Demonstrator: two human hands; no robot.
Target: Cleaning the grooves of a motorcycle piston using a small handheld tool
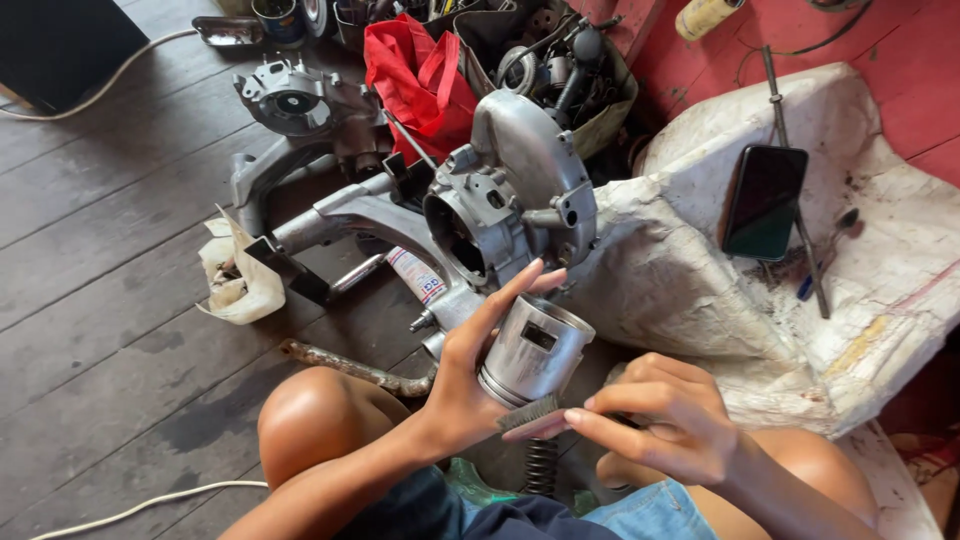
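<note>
My left hand (470, 365) grips a shiny metal piston (535, 350), tilted, with its open skirt and a rectangular window facing up. My right hand (655, 415) holds a small wire brush (530, 415), and its bristles touch the piston's ringed lower end. Both hands hover over my knees. Just beyond the piston lies a grey engine casing (510, 195) with a round opening facing me.
A second engine casing (300, 105) sits further back on the wooden floor. A red bag (420, 80), a bin of parts (560, 60), a white sack (880, 270) with a black phone (765, 200), a crumpled rag (235, 285), a tube (415, 275) and a rusty rod (350, 368) lie around.
</note>
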